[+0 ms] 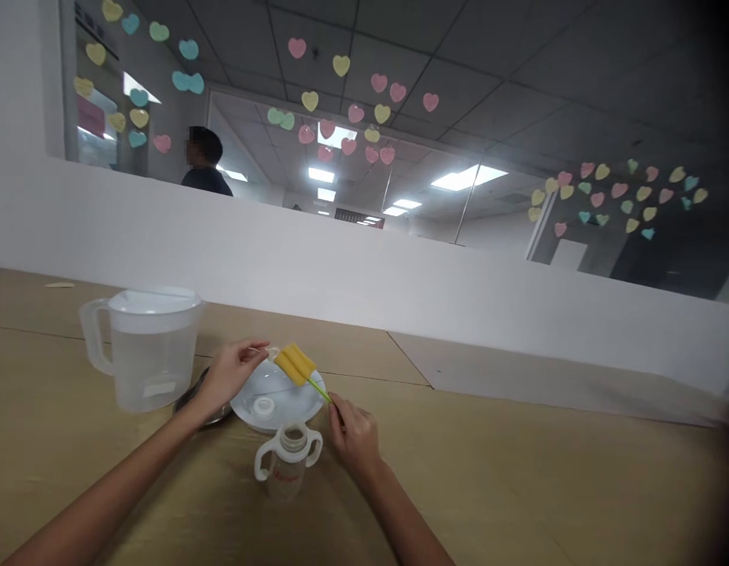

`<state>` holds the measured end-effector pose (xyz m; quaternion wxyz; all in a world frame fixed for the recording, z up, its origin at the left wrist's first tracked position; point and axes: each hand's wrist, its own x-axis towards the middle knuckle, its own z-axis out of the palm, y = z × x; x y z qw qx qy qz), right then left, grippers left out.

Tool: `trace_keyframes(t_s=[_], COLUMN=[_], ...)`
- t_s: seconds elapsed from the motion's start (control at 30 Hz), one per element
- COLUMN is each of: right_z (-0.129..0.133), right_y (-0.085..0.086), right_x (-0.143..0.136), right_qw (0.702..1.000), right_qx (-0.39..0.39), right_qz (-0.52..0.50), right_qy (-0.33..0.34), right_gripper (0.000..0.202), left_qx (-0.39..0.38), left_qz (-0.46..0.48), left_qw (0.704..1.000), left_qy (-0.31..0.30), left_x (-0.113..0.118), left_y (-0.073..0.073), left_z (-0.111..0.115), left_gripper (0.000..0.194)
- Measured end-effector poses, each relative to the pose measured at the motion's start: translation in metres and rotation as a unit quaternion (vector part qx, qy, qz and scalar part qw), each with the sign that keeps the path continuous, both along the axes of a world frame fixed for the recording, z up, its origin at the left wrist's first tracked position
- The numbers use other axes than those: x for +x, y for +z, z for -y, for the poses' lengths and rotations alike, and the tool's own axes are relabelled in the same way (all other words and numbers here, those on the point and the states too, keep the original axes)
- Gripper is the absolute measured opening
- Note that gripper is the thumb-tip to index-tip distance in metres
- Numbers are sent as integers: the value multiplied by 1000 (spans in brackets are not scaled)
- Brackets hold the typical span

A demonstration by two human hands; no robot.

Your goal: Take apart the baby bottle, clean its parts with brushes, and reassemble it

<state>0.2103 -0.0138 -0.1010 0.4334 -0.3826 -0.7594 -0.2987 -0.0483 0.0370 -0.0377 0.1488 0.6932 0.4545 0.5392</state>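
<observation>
My right hand [357,436] grips the thin green handle of a sponge bottle brush [295,364], its yellow head raised over the far side of a white bowl [308,406]. Across from it, my left hand [231,377] is closed in a pinch above the bowl's left rim. A small pale thing [273,352] shows by its fingertips, too indistinct to name. Inside the bowl lies a white ring-shaped cap [263,406]. In front of the bowl a clear baby bottle [286,472] with two white handles stands upright, its mouth uncovered.
A lidded clear plastic pitcher [155,358] stands at the left. Partly hidden under my left forearm is a dark, shiny round dish [216,417]. Behind the wooden table [517,487] runs a white wall [340,267] with windows above. A person [206,161] is beyond the glass.
</observation>
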Motion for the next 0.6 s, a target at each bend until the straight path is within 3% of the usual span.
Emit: trace_keyframes(t_s=[0.17,0.3,0.4,0.6], right_z=[-3,-4,-5,-7], right_y=[-3,-5,-6,-8], right_x=[2,2,2,3], right_qw=[1000,999,999,998], right_qx=[-22,-44,-44,-50], right_qz=[-7,-26,-24,-24], right_qy=[-12,-12,-6,-6], right_gripper=[27,27,26,26], left_qx=[93,47,2,-16], left_qz=[-61,-101,-125,-134], left_qw=[990,990,989,984], left_qy=[82,91,82,116], left_x=[-38,-64,-74,-77], left_y=[-33,-55,-61,-59], left_z=[4,0,-1,1], left_gripper=[37,36,38,41])
